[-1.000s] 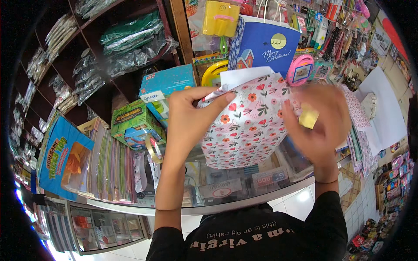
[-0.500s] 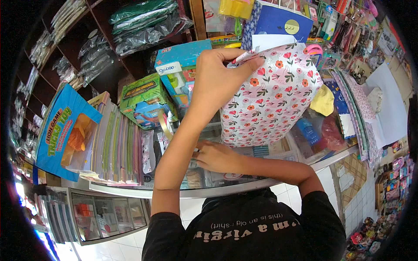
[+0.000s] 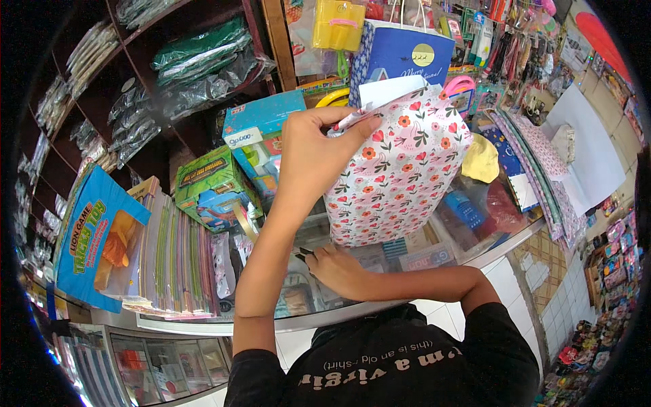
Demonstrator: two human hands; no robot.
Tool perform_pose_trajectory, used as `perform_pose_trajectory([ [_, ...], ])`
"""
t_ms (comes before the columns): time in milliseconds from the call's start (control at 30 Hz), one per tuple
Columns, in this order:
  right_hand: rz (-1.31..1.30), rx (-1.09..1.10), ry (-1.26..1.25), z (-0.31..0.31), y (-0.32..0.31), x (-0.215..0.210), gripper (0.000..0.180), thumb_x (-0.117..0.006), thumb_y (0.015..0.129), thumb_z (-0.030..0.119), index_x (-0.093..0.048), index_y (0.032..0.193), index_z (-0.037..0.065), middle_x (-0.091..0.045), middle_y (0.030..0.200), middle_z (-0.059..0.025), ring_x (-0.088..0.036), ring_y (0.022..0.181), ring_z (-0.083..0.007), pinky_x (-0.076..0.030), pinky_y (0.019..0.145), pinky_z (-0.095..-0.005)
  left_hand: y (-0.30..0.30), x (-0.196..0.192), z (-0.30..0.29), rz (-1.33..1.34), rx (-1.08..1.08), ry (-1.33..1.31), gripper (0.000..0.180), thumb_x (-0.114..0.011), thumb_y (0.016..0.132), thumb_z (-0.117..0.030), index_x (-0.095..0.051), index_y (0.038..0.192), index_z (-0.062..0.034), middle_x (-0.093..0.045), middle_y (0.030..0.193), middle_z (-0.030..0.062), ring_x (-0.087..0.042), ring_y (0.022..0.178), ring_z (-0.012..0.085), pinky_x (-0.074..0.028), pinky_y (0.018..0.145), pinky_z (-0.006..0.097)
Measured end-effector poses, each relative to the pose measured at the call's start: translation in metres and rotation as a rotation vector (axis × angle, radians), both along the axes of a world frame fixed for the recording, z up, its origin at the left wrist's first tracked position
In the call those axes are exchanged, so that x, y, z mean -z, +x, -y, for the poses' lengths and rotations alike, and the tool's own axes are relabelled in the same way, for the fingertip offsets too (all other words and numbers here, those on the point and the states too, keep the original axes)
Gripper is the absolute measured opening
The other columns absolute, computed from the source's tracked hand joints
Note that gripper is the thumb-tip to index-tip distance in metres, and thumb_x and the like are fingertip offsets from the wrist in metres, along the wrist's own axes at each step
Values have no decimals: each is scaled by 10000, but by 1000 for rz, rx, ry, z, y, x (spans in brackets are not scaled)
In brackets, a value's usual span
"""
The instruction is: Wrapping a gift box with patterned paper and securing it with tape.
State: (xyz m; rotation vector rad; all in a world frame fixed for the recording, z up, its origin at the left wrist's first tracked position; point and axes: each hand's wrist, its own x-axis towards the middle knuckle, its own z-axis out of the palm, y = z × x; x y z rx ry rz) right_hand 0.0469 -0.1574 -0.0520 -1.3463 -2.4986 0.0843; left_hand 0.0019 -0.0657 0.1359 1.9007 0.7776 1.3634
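While We Pinch High, We Reach Low

While a glass counter (image 3: 186, 327) spreads beneath, we have a flowered parcel (image 3: 397, 176) standing on it, at two o'clock. At its eleven o'clock corner, our left hand (image 3: 310, 152) clamps the parcel's top. Our right hand (image 3: 344, 273), well apart, lies at the parcel's seven o'clock, beside a small dark thing (image 3: 304, 252); whether it grips that, we cannot tell.

A green box (image 3: 215, 188) is set beside a light-blue box (image 3: 266, 117); plastic-wrapped packets (image 3: 202, 57) are stacked in dark shelves (image 3: 255, 30) behind them.
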Motion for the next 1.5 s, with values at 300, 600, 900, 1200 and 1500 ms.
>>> perform_pose_trajectory([
  [300, 264, 136, 64, 13, 8, -27, 87, -596, 648, 94, -607, 734, 80, -589, 625, -24, -611, 626, -207, -456, 618, -344, -2, -2, 3, 50, 16, -42, 229, -744, 723, -172, -674, 786, 37, -559, 605, -33, -430, 531, 0, -318, 456, 165],
  [600, 68, -16, -483, 14, 96, -73, 270, -646, 618, 186, -597, 812, 5, -617, 743, -166, -619, 734, -299, -479, 637, -381, 3, -6, 2, 17, -19, -85, 235, -745, 725, -200, -652, 700, 15, -529, 568, -53, -391, 489, -10, -274, 422, 166],
  [900, -387, 32, -590, 34, 230, -207, 321, -681, 644, 44, -506, 913, 42, -533, 627, -1, -482, 551, -86, -387, 504, -243, -4, -11, 8, -52, -69, -168, 221, -735, 719, -163, -673, 792, 37, -583, 602, -14, -452, 545, 5, -333, 460, 172],
  [1200, -821, -44, 1, -47, 234, -242, 492, -796, 646, 152, -487, 1016, 53, -533, 832, 2, -494, 833, -59, -420, 709, -207, -2, -12, 3, -19, -11, -202, 165, -726, 731, -122, -676, 784, 27, -579, 605, -32, -438, 537, -14, -304, 447, 161],
  [1500, -871, -105, -420, -90, 196, -240, 415, -792, 641, 103, -519, 953, 77, -496, 878, 55, -426, 769, -44, -342, 647, -196, -4, -17, 0, -58, -4, -167, 154, -727, 733, -134, -673, 767, 6, -540, 602, -64, -392, 545, -17, -272, 452, 169],
])
